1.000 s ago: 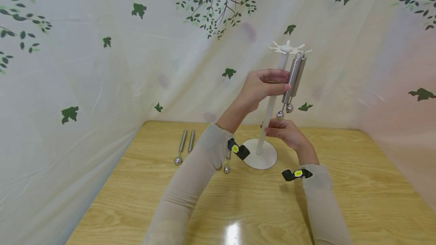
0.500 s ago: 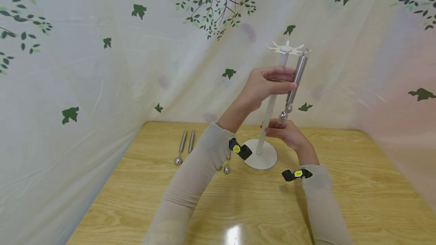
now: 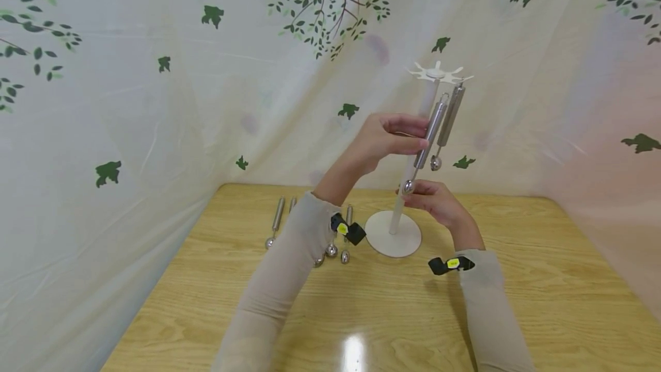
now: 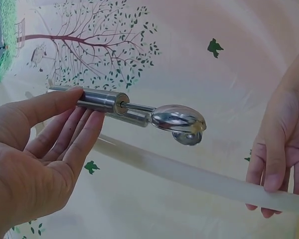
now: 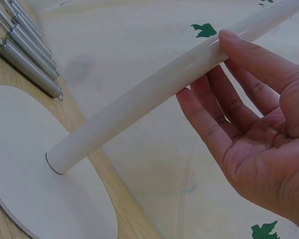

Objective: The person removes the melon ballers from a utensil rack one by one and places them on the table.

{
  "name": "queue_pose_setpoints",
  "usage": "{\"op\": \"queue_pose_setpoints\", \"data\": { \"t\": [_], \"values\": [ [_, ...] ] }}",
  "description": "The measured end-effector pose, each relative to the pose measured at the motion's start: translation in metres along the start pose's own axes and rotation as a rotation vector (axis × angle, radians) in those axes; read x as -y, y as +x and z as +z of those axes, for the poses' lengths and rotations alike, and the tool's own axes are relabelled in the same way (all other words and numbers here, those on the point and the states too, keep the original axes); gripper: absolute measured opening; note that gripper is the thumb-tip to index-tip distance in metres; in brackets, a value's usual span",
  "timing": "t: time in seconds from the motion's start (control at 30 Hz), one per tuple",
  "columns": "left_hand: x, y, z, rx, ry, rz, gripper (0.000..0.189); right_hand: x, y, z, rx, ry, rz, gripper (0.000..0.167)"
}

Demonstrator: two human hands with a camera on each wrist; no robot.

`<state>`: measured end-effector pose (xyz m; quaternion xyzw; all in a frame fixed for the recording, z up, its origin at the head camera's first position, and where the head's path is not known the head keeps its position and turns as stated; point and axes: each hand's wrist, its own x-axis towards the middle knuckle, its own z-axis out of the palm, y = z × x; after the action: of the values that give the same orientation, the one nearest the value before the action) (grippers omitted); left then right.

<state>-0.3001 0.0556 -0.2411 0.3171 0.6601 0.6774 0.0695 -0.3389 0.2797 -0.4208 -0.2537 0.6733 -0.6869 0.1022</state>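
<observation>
In the head view my left hand point(image 3: 384, 138) pinches the steel handle of a melon baller point(image 3: 431, 134) between thumb and fingers. It tilts with its oval scoop head point(image 4: 178, 118) downward, and its end loop sits below the hooked top. A second melon baller point(image 3: 451, 116) hangs from one hook of the white utensil stand point(image 3: 393, 244), just right of the held one. My right hand point(image 3: 438, 204) grips the stand's pole point(image 5: 134, 107) low down, thumb on one side and fingers on the other.
Several more melon ballers point(image 3: 277, 214) lie on the wooden table point(image 3: 392, 314) left of the stand's base, partly hidden by my left forearm. The star-shaped hook top point(image 3: 435, 73) crowns the pole. A printed cloth point(image 3: 289, 102) hangs behind the table.
My left hand first shifts the melon baller right, in front of the hanging one, then brings it back left and lower, away from the hooks. My right hand stays on the pole.
</observation>
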Motion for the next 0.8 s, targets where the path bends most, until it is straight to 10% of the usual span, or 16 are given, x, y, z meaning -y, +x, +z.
{"op": "queue_pose_setpoints", "data": {
  "t": [0.8],
  "values": [
    [0.069, -0.047, -0.091, -0.097, 0.057, -0.270, 0.036, 0.001, 0.001, 0.000, -0.050, -0.032, 0.051, 0.026]
  ]
}}
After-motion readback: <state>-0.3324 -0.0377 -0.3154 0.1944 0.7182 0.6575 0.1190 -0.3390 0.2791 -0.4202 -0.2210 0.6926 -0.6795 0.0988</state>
